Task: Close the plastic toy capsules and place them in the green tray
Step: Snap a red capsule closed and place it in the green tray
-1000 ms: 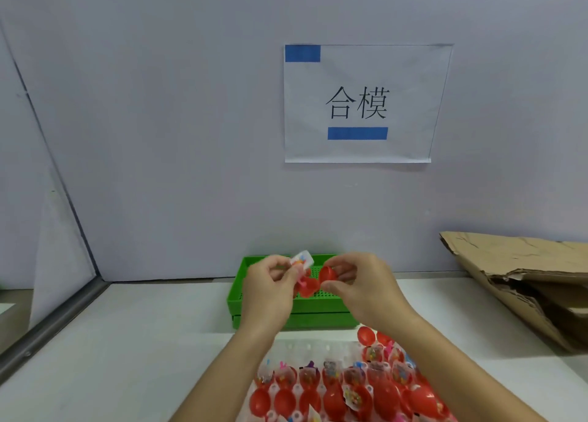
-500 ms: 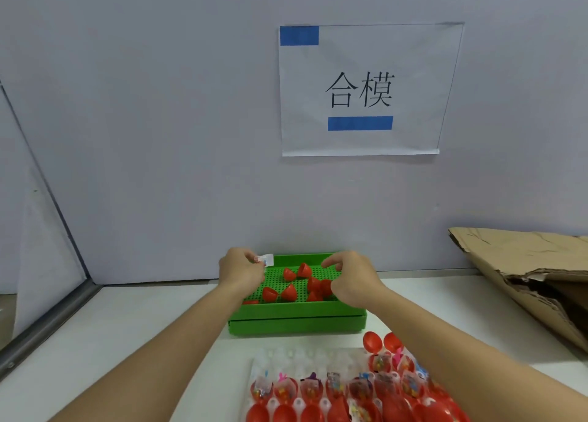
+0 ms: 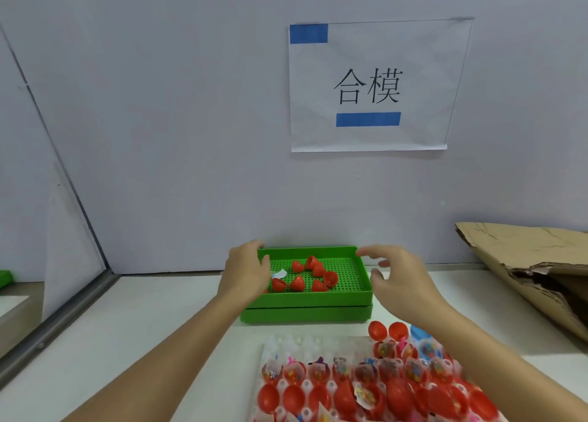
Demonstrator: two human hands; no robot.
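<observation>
The green tray (image 3: pixel 318 298) stands on a second green tray by the back wall and holds several closed red capsules (image 3: pixel 319 285). My left hand (image 3: pixel 245 273) hangs over the tray's left rim with its back to the camera. A small white paper slip (image 3: pixel 279 274) sticks out at its fingertips. My right hand (image 3: pixel 399 281) hovers by the tray's right rim, fingers spread and holding nothing. At the near edge, a clear blister sheet (image 3: pixel 296 342) holds several open red capsule halves (image 3: pixel 346 396), some with small toys in them.
A torn cardboard box (image 3: pixel 525 256) lies at the right against the wall. A paper sign (image 3: pixel 369 86) hangs on the wall above the tray. A metal rail (image 3: pixel 63 319) runs along the table's left side. Bare white tabletop (image 3: pixel 143 326) lies left of the tray.
Both hands went from holding a capsule together in front of the tray to reaching over it. A capsule now lies in the tray, and my right hand has opened and drawn off to the right.
</observation>
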